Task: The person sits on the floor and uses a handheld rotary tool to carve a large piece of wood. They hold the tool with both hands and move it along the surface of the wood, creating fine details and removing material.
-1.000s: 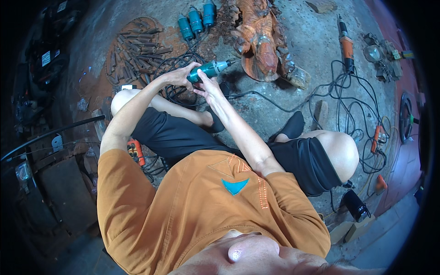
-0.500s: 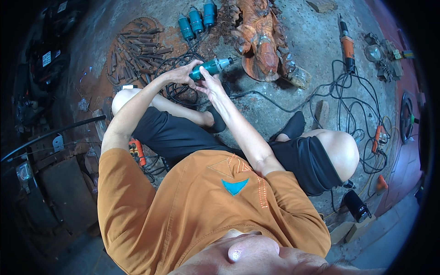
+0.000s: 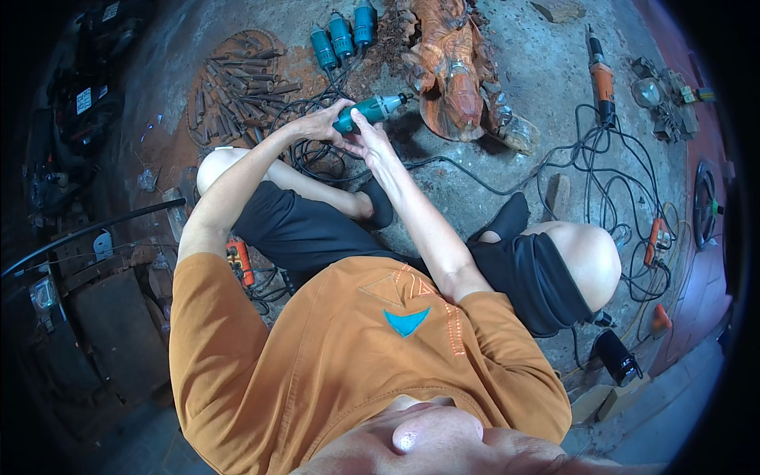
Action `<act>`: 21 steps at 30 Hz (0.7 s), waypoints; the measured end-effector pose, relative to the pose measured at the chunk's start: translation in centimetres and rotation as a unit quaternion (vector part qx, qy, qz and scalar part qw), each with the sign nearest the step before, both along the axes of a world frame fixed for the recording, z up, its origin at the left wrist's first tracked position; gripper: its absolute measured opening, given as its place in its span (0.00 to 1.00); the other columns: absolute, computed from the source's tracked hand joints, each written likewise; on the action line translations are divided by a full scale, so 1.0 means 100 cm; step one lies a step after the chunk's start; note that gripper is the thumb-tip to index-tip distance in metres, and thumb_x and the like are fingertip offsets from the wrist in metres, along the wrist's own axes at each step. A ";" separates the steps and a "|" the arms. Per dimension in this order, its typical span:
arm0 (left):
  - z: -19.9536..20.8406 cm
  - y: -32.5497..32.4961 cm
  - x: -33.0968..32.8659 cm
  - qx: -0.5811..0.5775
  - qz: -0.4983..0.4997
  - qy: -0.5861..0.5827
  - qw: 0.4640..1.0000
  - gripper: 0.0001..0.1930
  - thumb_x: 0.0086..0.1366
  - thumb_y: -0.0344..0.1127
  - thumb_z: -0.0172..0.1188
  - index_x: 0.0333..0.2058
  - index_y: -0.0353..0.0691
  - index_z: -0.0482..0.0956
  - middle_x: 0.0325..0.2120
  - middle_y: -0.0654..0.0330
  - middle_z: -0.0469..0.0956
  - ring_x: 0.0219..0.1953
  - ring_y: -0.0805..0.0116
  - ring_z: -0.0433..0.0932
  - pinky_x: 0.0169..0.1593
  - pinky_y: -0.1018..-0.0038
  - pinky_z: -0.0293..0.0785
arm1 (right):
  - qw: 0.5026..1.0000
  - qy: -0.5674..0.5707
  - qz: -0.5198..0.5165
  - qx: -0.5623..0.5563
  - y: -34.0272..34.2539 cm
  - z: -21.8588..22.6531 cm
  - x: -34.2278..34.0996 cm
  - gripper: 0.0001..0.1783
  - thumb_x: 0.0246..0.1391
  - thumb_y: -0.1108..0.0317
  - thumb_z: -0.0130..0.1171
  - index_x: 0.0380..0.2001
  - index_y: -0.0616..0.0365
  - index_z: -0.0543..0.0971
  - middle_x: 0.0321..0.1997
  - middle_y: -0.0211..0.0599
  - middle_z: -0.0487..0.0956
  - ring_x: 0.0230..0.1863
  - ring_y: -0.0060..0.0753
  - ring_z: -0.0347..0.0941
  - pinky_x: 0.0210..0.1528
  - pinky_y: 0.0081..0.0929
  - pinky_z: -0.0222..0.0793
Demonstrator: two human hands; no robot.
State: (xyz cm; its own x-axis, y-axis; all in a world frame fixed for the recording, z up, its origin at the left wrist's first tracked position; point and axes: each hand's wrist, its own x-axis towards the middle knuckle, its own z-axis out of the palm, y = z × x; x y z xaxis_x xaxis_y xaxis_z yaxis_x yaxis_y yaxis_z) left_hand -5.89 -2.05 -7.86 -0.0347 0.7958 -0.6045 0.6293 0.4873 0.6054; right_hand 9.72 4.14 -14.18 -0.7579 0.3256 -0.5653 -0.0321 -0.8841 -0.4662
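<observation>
A teal die grinder with a pale grey nose lies across both my hands, its dark tip aimed at a carved reddish-brown wooden figure. My left hand is wrapped round the rear end of the grinder. From the near side my right hand grips the body, thumb on top and fingers curled underneath, partly hidden. The tip stands apart from the carving. Black cords lie coiled on the floor below my hands.
Three teal power tools stand together beyond my hands. Left of them lie many dark carving gouges on reddish dust. An orange-and-black grinder, tangled cords and a red power strip are at the right; another red strip sits left.
The die grinder and both hands have shifted very slightly to the right and up. Both hands keep their hold on it.
</observation>
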 end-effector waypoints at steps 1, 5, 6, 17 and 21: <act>0.000 0.000 0.000 0.000 -0.001 0.005 1.000 0.51 0.39 0.41 0.72 0.63 0.41 0.54 0.55 0.47 0.64 0.60 0.48 0.63 0.61 0.58 0.60 | 1.000 0.004 0.000 0.001 0.001 0.001 0.000 0.42 0.55 0.50 0.64 0.63 0.50 0.51 0.58 0.47 0.67 0.56 0.47 0.71 0.48 0.49 0.77; 0.002 0.002 0.002 -0.007 0.009 0.003 1.000 0.51 0.40 0.40 0.72 0.63 0.42 0.54 0.56 0.46 0.64 0.61 0.48 0.63 0.61 0.57 0.60 | 1.000 -0.009 -0.008 0.012 0.002 0.000 0.000 0.41 0.55 0.51 0.64 0.62 0.51 0.52 0.56 0.47 0.69 0.54 0.47 0.73 0.46 0.47 0.78; 0.003 0.002 0.003 -0.008 0.011 0.005 1.000 0.51 0.41 0.40 0.72 0.63 0.42 0.54 0.56 0.46 0.64 0.61 0.48 0.63 0.61 0.57 0.60 | 1.000 -0.001 -0.007 0.009 0.003 -0.001 0.000 0.41 0.55 0.51 0.64 0.62 0.51 0.52 0.56 0.47 0.69 0.53 0.47 0.73 0.46 0.47 0.78; 0.008 -0.003 0.008 -0.009 0.002 0.006 1.000 0.49 0.41 0.38 0.71 0.63 0.43 0.54 0.56 0.46 0.64 0.61 0.48 0.62 0.62 0.58 0.60 | 1.000 -0.012 -0.015 -0.004 -0.006 -0.007 -0.001 0.38 0.55 0.52 0.64 0.61 0.44 0.54 0.55 0.42 0.70 0.49 0.44 0.75 0.44 0.48 0.76; 0.007 -0.008 0.014 -0.008 0.001 0.003 1.000 0.49 0.42 0.38 0.71 0.63 0.44 0.54 0.55 0.47 0.64 0.61 0.48 0.63 0.61 0.58 0.60 | 1.000 -0.018 -0.008 -0.006 -0.010 -0.010 0.003 0.39 0.55 0.53 0.64 0.61 0.44 0.53 0.56 0.43 0.70 0.50 0.45 0.74 0.43 0.47 0.76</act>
State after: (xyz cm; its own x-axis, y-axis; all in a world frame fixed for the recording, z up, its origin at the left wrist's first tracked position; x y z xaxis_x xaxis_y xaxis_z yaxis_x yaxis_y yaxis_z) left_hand -4.54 -2.85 -7.19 -0.0396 0.7857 -0.6173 0.6318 0.4983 0.5937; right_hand 10.02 3.11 -15.18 -0.7312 0.3315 -0.5961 -0.0300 -0.8887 -0.4575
